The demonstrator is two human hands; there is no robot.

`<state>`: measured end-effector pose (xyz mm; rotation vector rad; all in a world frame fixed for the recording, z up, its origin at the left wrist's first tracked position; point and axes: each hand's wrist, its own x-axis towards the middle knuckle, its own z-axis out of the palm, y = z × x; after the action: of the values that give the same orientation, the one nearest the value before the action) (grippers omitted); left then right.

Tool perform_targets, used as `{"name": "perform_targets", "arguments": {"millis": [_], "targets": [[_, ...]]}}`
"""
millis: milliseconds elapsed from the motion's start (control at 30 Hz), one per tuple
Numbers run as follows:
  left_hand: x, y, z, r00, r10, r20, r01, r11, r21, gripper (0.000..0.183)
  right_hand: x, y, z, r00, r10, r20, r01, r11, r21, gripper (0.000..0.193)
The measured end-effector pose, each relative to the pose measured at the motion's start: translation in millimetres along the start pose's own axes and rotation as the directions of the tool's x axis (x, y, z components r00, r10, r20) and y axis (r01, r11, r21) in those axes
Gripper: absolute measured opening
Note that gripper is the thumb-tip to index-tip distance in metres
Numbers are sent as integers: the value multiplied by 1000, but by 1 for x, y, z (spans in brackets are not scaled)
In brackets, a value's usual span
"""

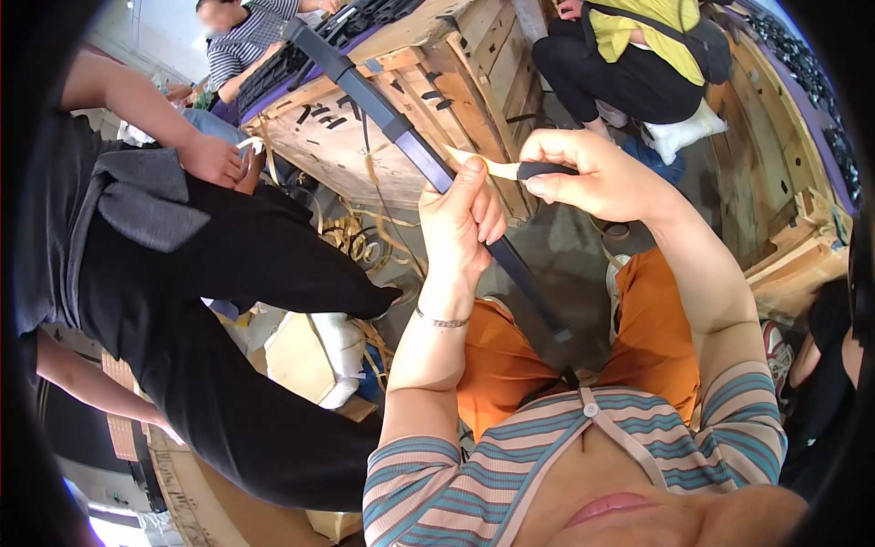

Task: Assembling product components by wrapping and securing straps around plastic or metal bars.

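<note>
My left hand (463, 214) is closed around a long, dark bar (424, 157) that runs slanting from the upper left down toward my knees. Its thumb lies along the bar's upper face. Close by on the right, my right hand (592, 173) pinches a small black piece (545, 170) between thumb and fingers. A narrow pale-yellow strip (492, 167) extends from that piece to the bar by my left thumb. Whether the two are one handled tool or a piece of tape with its backing, I cannot make out.
Wooden crates (492, 68) stand ahead, with dark parts (342, 32) piled on top of one. Coiled yellowish strips (342, 232) lie on the floor. A person in black trousers (264, 264) stands close on my left; another in yellow (652, 36) sits ahead right near a white sack (688, 135).
</note>
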<state>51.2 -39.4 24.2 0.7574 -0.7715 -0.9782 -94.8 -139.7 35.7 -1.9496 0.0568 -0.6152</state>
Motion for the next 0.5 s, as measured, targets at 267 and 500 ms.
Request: {"name": "perform_targets", "arguments": {"millis": [267, 500], "targets": [[-4, -5, -5, 992, -100, 79, 98, 995, 33, 13, 7, -2, 14, 981, -145, -126, 178, 931, 318, 16], [-7, -9, -1, 978, -174, 113, 161, 980, 118, 14, 8, -9, 0, 994, 39, -102, 0, 934, 356, 19]]}}
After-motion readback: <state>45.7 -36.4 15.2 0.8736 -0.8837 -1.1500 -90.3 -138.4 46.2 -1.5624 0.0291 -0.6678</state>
